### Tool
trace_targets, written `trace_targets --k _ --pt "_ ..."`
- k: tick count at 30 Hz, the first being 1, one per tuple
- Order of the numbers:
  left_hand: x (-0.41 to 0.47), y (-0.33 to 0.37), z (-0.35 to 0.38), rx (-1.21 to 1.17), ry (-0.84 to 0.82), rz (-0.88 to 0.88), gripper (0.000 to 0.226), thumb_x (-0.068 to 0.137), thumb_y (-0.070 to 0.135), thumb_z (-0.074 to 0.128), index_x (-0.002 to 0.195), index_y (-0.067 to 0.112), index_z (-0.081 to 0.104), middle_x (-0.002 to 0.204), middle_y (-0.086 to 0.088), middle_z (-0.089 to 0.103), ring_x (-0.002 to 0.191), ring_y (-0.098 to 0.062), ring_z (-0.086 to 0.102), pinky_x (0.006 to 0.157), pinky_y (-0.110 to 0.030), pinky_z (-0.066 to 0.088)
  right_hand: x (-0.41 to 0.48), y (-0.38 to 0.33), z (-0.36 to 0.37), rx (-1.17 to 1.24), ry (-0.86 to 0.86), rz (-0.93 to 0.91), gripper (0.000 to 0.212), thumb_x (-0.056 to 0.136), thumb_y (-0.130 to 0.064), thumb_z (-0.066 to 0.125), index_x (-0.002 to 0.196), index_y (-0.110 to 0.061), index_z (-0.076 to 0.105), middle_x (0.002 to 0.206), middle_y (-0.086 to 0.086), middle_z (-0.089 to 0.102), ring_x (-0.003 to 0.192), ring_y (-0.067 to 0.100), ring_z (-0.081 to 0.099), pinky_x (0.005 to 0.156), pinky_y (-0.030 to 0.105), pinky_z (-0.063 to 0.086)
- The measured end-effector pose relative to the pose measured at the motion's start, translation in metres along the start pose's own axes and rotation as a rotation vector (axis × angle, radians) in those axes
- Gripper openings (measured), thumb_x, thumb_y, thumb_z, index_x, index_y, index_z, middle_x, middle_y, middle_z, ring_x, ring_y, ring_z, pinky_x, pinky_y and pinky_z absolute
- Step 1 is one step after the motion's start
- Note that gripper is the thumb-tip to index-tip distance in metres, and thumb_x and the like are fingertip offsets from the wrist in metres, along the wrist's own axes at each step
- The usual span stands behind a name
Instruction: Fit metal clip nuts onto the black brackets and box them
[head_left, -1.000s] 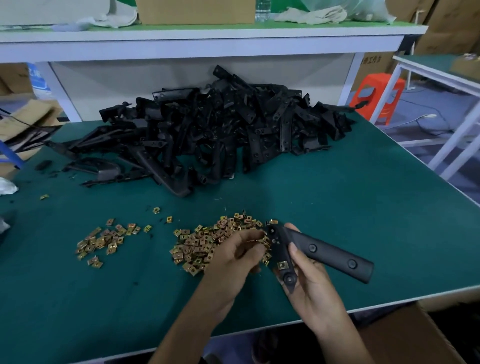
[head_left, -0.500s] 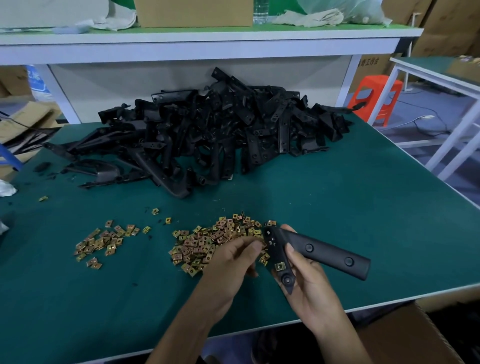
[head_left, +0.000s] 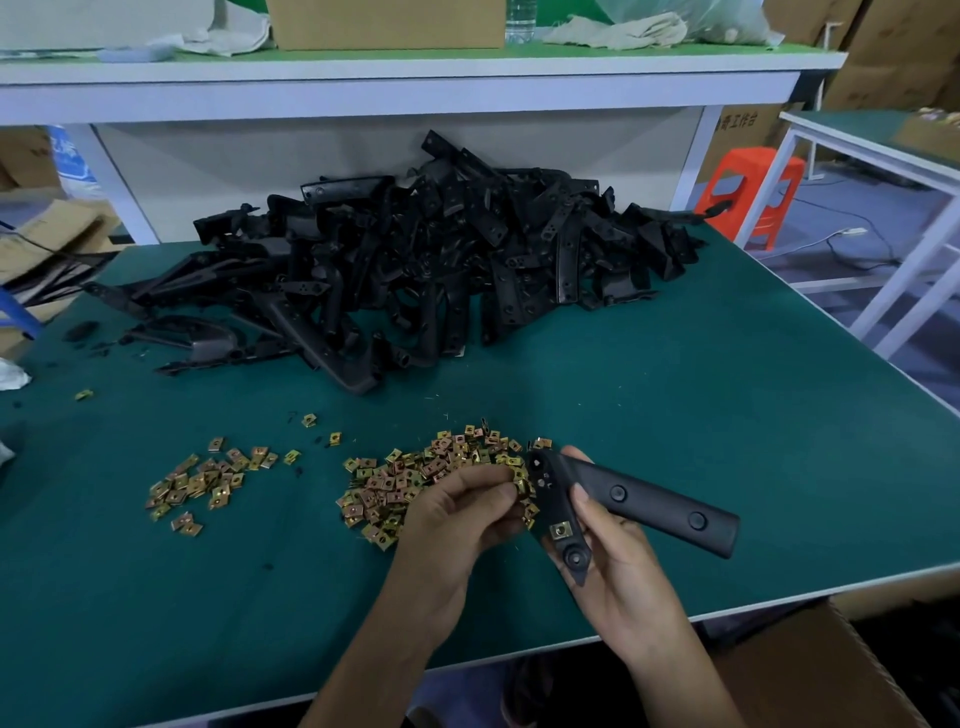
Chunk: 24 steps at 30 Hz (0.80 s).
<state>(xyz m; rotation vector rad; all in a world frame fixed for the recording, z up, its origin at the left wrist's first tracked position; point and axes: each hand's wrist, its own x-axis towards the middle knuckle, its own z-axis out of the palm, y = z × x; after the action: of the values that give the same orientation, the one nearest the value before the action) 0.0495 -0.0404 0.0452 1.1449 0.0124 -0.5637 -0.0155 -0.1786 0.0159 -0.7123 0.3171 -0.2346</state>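
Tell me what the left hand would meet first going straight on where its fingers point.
The left hand would likely meet the black bracket in the right hand first; depth unclear.

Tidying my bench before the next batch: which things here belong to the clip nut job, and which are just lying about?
Job:
- long black plastic bracket, held in right hand
- brass-coloured metal clip nuts, in two heaps
- big pile of black brackets
- brown cardboard box at lower right, probably for boxing

Lying about:
- orange plastic stool
- pale cloth and clear water bottle on shelf

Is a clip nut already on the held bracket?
Yes, on: one clip nut sits on the bracket near its lower end.
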Motion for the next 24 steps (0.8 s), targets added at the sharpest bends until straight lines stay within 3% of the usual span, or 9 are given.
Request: trace_targets --k 3,6,13,18,24 --pt "0.000 -0.003 0.004 -0.061 0.014 0.004 0.012 0.079 0.001 0.074 0.087 0.009 0.077 0.087 -0.014 0.075 0.073 -0.018 0.071 0.065 -0.024 0.058 0.000 0.000 0.000 -0.001 -0.012 0.001 0.040 0.088 -0.014 0.061 0.126 -0.017 0.072 0.132 0.014 0.068 0.116 0.021 0.069 0.099 0.032 0.054" --pt "0.000 -0.006 0.009 -0.134 0.009 0.002 0.019 0.070 0.008 0.076 0.089 0.007 0.073 0.087 -0.014 0.075 0.073 -0.018 0.072 0.064 -0.024 0.058 0.000 0.000 0.000 0.005 -0.015 -0.002 0.045 0.087 -0.015 0.062 0.132 -0.014 0.067 0.132 0.014 0.068 0.116 0.020 0.069 0.097 0.031 0.056" --pt "-0.003 -0.011 0.017 -0.210 0.054 0.006 0.013 0.077 0.002 0.073 0.089 0.006 0.069 0.091 -0.016 0.073 0.075 -0.021 0.070 0.066 -0.026 0.060 -0.001 0.000 0.001 -0.005 -0.033 -0.020 0.039 0.086 -0.015 0.062 0.122 -0.021 0.075 0.135 0.014 0.067 0.120 0.022 0.067 0.103 0.034 0.052" --pt "-0.007 -0.012 0.021 -0.162 0.105 0.025 0.013 0.088 -0.006 0.067 0.086 0.006 0.069 0.083 -0.012 0.073 0.068 -0.016 0.068 0.062 -0.023 0.058 0.000 0.003 -0.001 -0.031 -0.032 -0.066 0.040 0.087 -0.016 0.065 0.126 -0.021 0.072 0.133 0.017 0.067 0.117 0.025 0.068 0.094 0.032 0.057" --pt "-0.008 -0.006 0.015 0.074 0.084 0.126 0.015 0.089 -0.002 0.070 0.101 0.006 0.066 0.076 -0.006 0.073 0.068 -0.013 0.067 0.063 -0.021 0.055 0.000 0.006 -0.003 -0.040 -0.024 -0.083 0.040 0.090 -0.014 0.064 0.129 -0.022 0.071 0.132 0.018 0.067 0.116 0.027 0.069 0.092 0.035 0.058"
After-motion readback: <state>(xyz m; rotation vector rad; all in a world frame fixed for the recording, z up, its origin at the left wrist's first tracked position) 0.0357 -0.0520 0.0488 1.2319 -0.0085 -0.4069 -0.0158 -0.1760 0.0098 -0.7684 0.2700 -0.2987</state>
